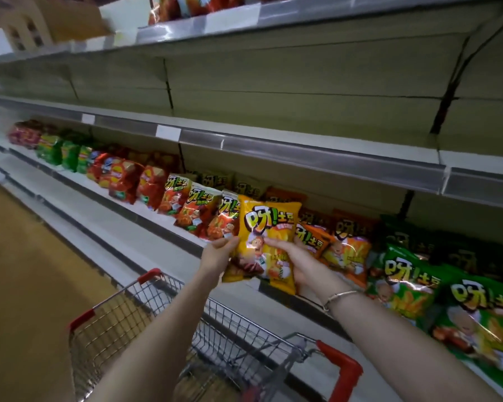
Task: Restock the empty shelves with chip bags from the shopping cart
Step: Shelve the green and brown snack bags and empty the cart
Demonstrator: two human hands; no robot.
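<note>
- The left grip (219,253) holds the yellow chip bag (269,224) at its left edge, fingers curled round it.
- The right grip (298,258) clasps the bag's right side, thumb across the front.
- The bag stands upright at the shelf (154,220) front, between red bags (198,210) and orange bags (346,248).
- The shopping cart (145,310) stands beneath the arms.
</note>
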